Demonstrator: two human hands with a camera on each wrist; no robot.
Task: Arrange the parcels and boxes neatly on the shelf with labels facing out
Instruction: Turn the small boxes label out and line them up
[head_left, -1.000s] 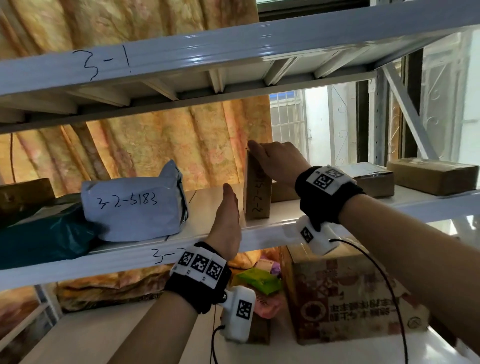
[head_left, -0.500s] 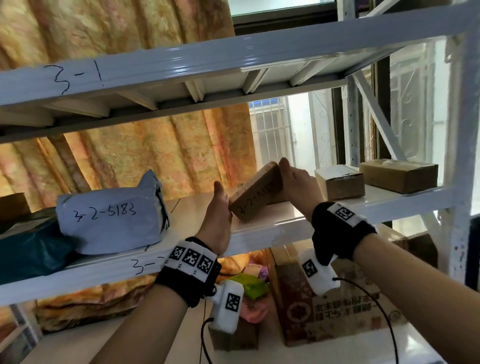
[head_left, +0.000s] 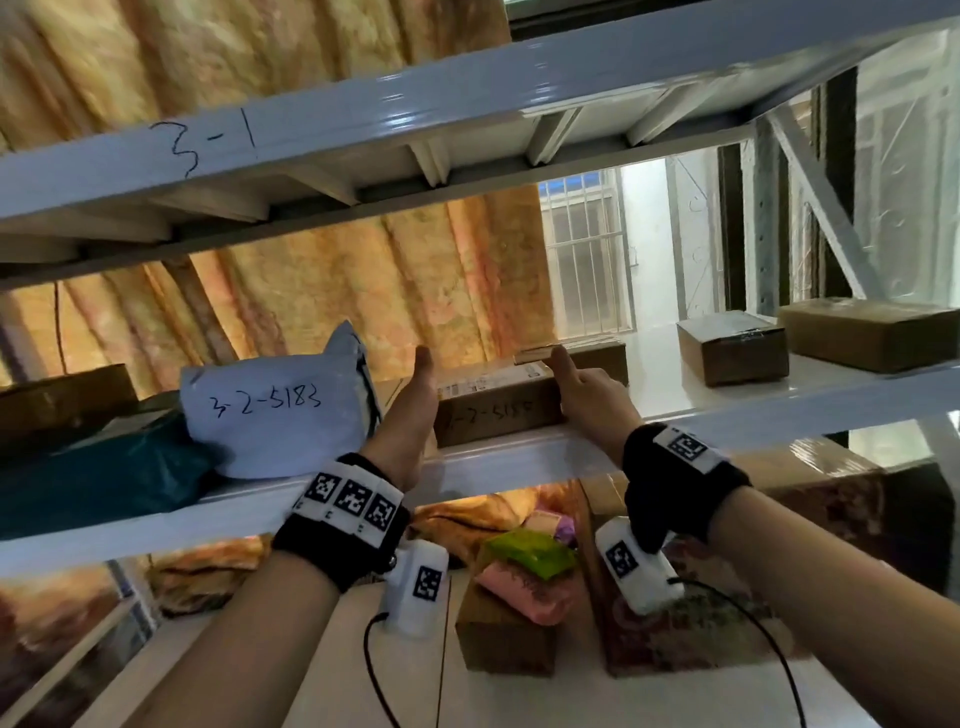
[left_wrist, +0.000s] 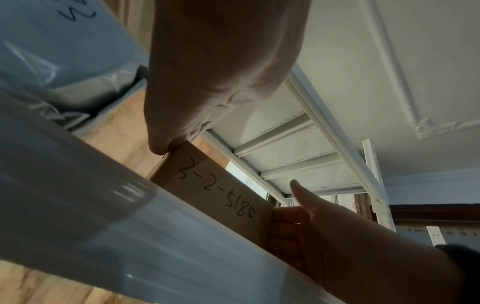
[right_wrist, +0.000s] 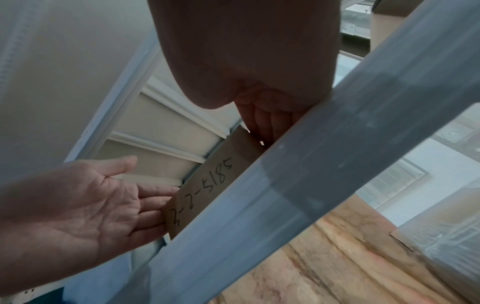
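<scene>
The brown box (head_left: 496, 410) lies flat on its long side at the front edge of the shelf (head_left: 519, 457), caught between the two hands. The left hand (head_left: 410, 415) stands edge-up with straight fingers flat against the box's left end, thumb up, gripping nothing. The right hand (head_left: 582, 395) has its fingers laid against the right end, the index finger raised beside the top corner; the fingers look mostly straight, pressing and not curled round. Held this way, the two palms seem to work as guides, squaring the box to the shelf lip so its written face looks outward.

That front face carries the handwritten number 3-2-5185, and a printed label lies on top. The cardboard is plain and stiff, its edges sharp.

Just beyond the left hand stands a grey bag (head_left: 275, 405) marked 3-2-5183, leaning on a dark green parcel (head_left: 98, 473). Well past the right hand sit two more small boxes (head_left: 732, 348).
</scene>
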